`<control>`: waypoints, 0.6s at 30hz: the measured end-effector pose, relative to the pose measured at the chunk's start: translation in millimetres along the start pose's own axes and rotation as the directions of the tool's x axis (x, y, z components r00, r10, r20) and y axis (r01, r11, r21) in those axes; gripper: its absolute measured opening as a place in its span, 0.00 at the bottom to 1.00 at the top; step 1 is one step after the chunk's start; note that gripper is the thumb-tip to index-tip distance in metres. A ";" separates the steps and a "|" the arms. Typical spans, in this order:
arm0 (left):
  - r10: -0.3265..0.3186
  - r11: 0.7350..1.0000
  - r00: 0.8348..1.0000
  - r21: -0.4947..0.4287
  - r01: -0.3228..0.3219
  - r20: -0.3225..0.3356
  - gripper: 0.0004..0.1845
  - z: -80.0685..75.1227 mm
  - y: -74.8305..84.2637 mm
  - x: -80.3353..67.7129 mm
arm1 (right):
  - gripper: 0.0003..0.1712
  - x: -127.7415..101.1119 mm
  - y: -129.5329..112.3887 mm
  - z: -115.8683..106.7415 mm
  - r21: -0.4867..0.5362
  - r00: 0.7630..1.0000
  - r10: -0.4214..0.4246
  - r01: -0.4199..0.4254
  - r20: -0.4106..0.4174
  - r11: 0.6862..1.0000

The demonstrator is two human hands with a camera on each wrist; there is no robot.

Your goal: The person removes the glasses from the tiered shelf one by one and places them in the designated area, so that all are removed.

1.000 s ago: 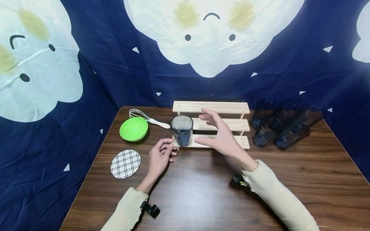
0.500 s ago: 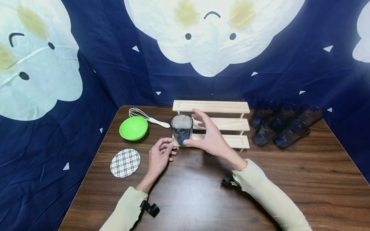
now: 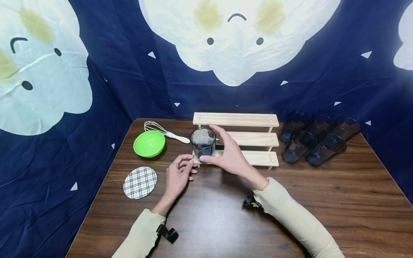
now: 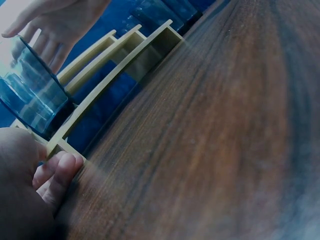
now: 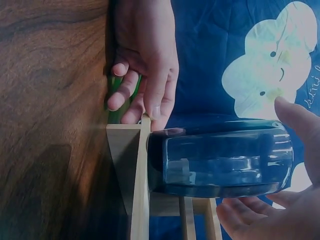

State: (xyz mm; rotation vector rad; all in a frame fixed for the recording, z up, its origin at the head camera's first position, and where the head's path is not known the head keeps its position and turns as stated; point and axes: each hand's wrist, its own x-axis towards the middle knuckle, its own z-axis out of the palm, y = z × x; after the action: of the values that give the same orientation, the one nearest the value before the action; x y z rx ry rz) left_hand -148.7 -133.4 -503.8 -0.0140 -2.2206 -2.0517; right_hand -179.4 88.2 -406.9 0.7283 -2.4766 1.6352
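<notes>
A dark blue glass (image 3: 203, 145) stands upright at the left end of the lowest step of a three-step wooden rack (image 3: 255, 138). My right hand (image 3: 208, 142) wraps round it, thumb on the near side and fingers behind the rim. The right wrist view shows the glass (image 5: 220, 160) between that hand's thumb and fingers (image 5: 250, 212). My left hand (image 3: 188, 165) rests on the table, its loosely curled fingertips against the rack's front left corner (image 5: 132, 165). The left wrist view shows those fingers (image 4: 55, 172) at the rack's foot, with the glass (image 4: 30, 95) above them.
Several more dark glasses (image 3: 319, 138) stand clustered right of the rack. A green bowl (image 3: 149, 144) and a whisk (image 3: 164, 133) lie at the back left, with a round plaid coaster (image 3: 140, 182) nearer. Dark blue cloth walls surround the wooden table (image 3: 226, 215).
My right hand has moved left from above the rack's middle and closed round the glass. The left hand and the glass have stayed where they were.
</notes>
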 end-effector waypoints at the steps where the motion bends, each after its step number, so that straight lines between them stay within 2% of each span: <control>1: 0.001 1.000 1.000 -0.002 -0.001 0.000 0.09 0.2 -0.2 0.1 | 0.62 0.5 0.1 0.4 -0.002 1.000 0.001 -0.001 -0.002 1.000; 10: 0.008 1.000 1.000 -0.001 -0.008 -0.009 0.09 0.7 1.2 0.2 | 0.60 10.2 2.2 5.5 -0.026 1.000 -0.018 0.018 0.000 0.999; 18: 0.011 1.000 1.000 0.004 -0.011 -0.011 0.09 1.4 -0.5 0.8 | 0.52 16.3 7.1 8.4 0.014 1.000 0.000 0.000 0.005 1.000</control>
State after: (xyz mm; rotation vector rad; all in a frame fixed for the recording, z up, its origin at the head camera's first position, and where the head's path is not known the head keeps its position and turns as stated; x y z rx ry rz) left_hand -149.6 -132.1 -504.3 -0.0153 -2.2131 -2.0370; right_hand -195.3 77.5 -411.2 0.7352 -2.4711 1.6548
